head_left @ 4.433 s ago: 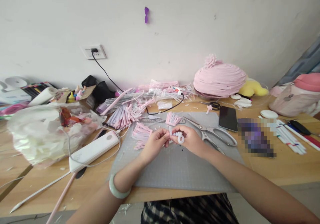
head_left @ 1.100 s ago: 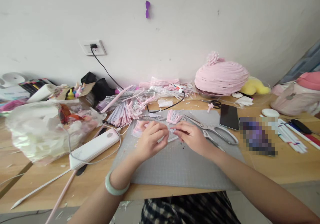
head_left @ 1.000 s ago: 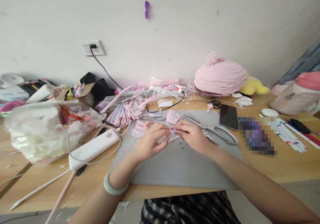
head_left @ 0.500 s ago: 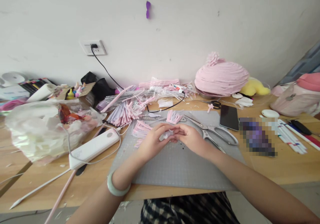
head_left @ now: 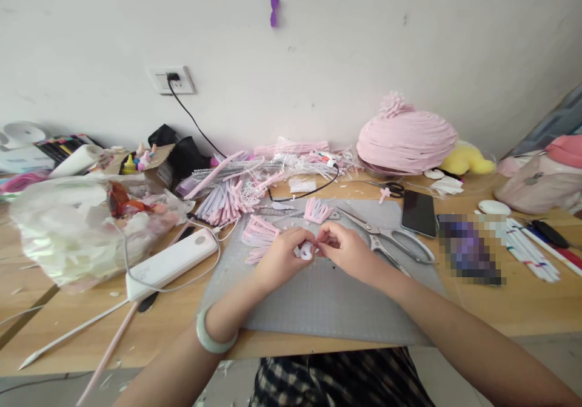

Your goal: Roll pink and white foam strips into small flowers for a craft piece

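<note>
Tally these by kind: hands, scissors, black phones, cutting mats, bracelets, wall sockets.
Hands: 2 (left hand, right hand)
Scissors: 2 (silver scissors, black-handled scissors)
Black phone: 1
Cutting mat: 1
Bracelet: 1
Wall socket: 1
Total: 8

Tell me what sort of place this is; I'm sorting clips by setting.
Probably a craft table, perhaps at home: a cutting mat, large scissors and bundled pink and lilac stems suggest it.
</note>
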Available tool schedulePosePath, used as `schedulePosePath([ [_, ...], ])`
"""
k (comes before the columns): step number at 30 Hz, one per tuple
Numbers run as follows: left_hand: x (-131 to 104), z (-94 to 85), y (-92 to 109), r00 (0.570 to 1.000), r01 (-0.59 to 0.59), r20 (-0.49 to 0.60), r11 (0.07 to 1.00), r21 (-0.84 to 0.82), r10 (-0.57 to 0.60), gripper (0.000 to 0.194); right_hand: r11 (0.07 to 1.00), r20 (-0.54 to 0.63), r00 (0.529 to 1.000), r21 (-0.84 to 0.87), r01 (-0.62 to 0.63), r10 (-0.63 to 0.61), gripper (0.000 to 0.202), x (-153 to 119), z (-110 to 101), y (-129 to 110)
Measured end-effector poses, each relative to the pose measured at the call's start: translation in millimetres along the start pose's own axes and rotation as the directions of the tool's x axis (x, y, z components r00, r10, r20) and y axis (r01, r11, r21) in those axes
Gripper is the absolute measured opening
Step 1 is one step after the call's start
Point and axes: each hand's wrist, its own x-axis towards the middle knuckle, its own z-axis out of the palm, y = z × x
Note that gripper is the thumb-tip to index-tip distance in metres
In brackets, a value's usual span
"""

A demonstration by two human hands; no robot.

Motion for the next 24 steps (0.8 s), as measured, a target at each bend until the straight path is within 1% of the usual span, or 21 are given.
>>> schedulePosePath([
  [3,-0.8,-0.3,3.8,0.998,0.065,-0.005,0.998,-0.022,-0.065,0.013,0.982,-0.039,0.998,-0.184,0.050,-0.058,0.008,1.0,-1.7,-1.7],
  [6,-1.6,-1.2,6.6,0.996,0.087,0.007,0.993,-0.074,-0.087,0.017,0.958,-0.053,0.994,-0.274,0.082,-0.100,0.010,2.7,-2.7,-1.3],
  [9,-3.0,-1.2,8.9,0.997,0.078,0.025,0.991,-0.105,-0.076,0.019,0.946,-0.072,0.990,-0.310,0.096,-0.124,0.013,4.2,-2.2,-0.6],
  [19,-7.2,2.6,9.8,0.999,-0.023,0.038,0.996,-0.082,0.027,0.015,0.913,-0.074,0.984,-0.391,0.120,-0.162,0.018,5.5,1.5,2.2],
  [22,-7.3,2.6,9.4,1.000,-0.017,0.004,0.993,-0.114,0.018,0.012,0.899,-0.043,0.972,-0.391,0.196,-0.231,0.021,5.1,1.4,1.3],
  [24,-6.3,2.2,9.2,0.999,0.023,-0.021,0.979,-0.204,-0.027,0.007,0.885,0.010,0.957,-0.378,0.272,-0.290,0.023,4.4,-0.5,-0.6],
])
